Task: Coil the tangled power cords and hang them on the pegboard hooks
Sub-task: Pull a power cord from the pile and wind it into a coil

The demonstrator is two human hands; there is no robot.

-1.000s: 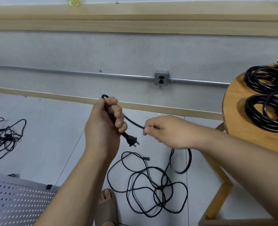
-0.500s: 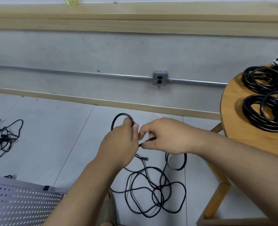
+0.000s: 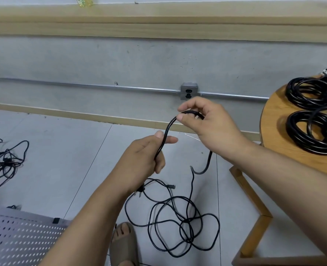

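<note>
Two hands on one black power cord (image 3: 167,129): left hand (image 3: 143,156) curled round it, right hand (image 3: 210,129) pinching its arch just above. Remainder lies tangled on the floor (image 3: 63,166). Best to lay even loops into the left palm, letting twists run out.

Grey concrete wall (image 3: 82,60) with wooden trim, metal conduit (image 3: 82,87), outlet box (image 3: 189,91); pale tiled floor (image 3: 53,160).
</note>
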